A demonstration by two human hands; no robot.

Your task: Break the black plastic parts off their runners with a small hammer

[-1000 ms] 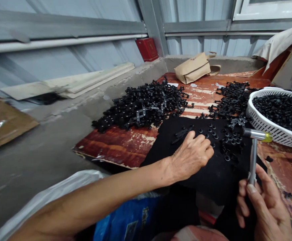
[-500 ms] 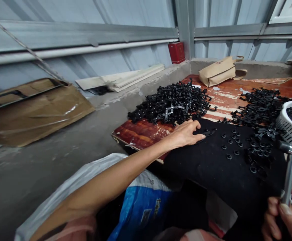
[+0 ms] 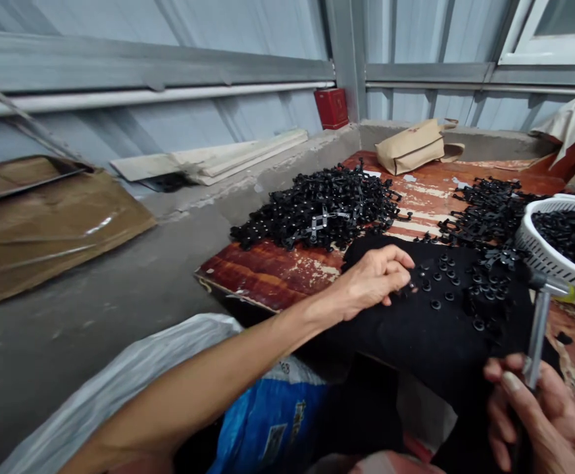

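My left hand (image 3: 379, 280) is just over the black cloth (image 3: 366, 336), its fingers bent and closed together. A dark bit shows at the fingertips, too small to make out. Right of those fingers, several small round black pieces (image 3: 435, 304) lie spread on the cloth. My right hand (image 3: 539, 408), at the lower right, is wrapped round a small hammer (image 3: 537, 336) with a metal shaft, a dark face and a yellow face. Under the hammer's head is a cluster of black ringed parts (image 3: 487, 289).
Behind the cloth rises a heap of black jointed parts (image 3: 317, 204), with a second heap (image 3: 495, 207) to the right. A white basket (image 3: 558, 253) of black pieces stands at the right. A tan bag (image 3: 408, 148) lies at the back of the worn red board (image 3: 252, 276).
My left hand has moved right and nearer from the cloth's left edge, and its spread fingers have closed. The hammer stays in my right hand. The view has turned slightly right.
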